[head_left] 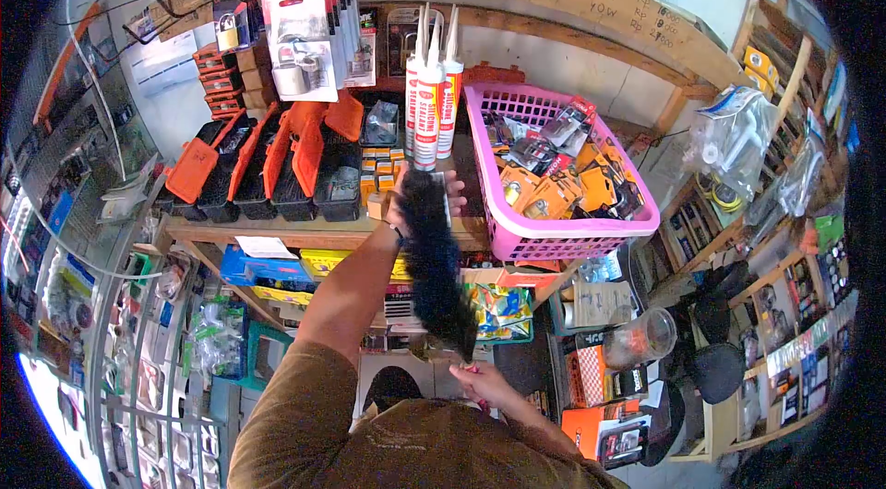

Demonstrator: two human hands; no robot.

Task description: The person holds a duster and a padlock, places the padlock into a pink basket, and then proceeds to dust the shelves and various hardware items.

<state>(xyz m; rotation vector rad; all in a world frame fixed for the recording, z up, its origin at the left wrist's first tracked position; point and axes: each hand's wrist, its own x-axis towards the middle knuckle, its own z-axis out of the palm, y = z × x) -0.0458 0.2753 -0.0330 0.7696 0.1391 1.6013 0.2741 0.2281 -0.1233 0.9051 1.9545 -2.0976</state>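
Observation:
A fluffy black duster [434, 258] slants across the middle, its lower end by my body. My right hand [484, 385] is closed around its pinkish handle at the bottom. My left hand [454, 192] reaches forward to the shelf edge, mostly hidden behind the bristles. Its fingertips show to the right of the duster, beside a narrow white strip of something it seems to grip; the thing itself is covered. Just beyond stand several white and red silicone sealant tubes [426, 115], upright with their nozzles pointing up.
A pink basket [572, 229] of packaged parts sits right of the tubes. Black bins with orange lids [295, 152] stand to the left, under hanging padlock packs [303, 46]. A clear jar [641, 337] is lower right; a glass display case [138, 351] flanks the left.

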